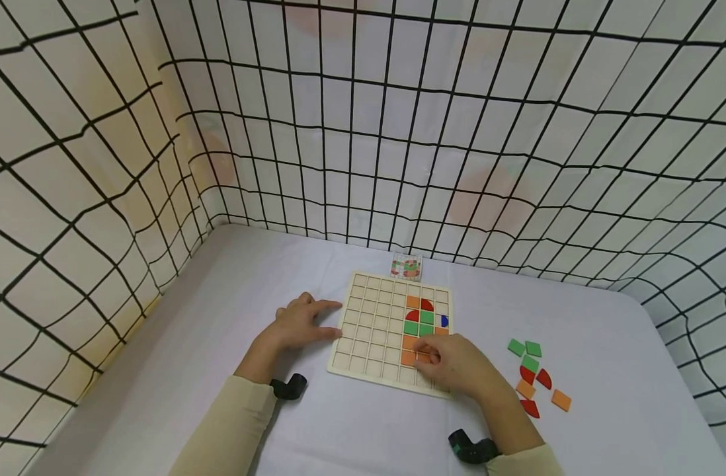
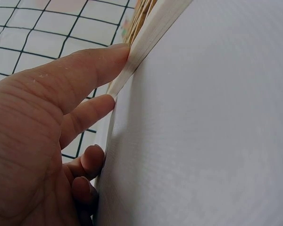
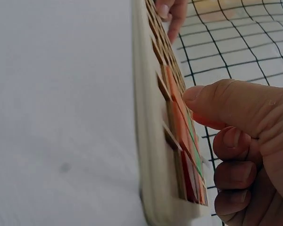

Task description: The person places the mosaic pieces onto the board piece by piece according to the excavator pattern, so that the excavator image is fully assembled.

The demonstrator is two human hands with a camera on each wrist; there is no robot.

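A pale wooden grid board (image 1: 363,330) lies on the table, several cells on its right side filled with orange, green, red and blue pieces. My left hand (image 1: 303,322) is at the board's left edge, its thumb and index finger spread and touching the rim. In the left wrist view, the thumb (image 2: 99,66) rests against the wooden side. Over the board's lower right my right hand (image 1: 455,363) pinches an orange square tile (image 1: 424,357) at the grid, thumb and index close around it. In the right wrist view, the thumb tip (image 3: 194,93) is right at the orange pieces (image 3: 179,122).
Right of the board lie loose green tiles (image 1: 533,348), red quarter-round pieces (image 1: 544,379) and orange tiles (image 1: 561,400). A small clear case with a colourful pattern (image 1: 406,267) stands behind the board. Black wire mesh (image 1: 369,152) surrounds the back and sides of the white table.
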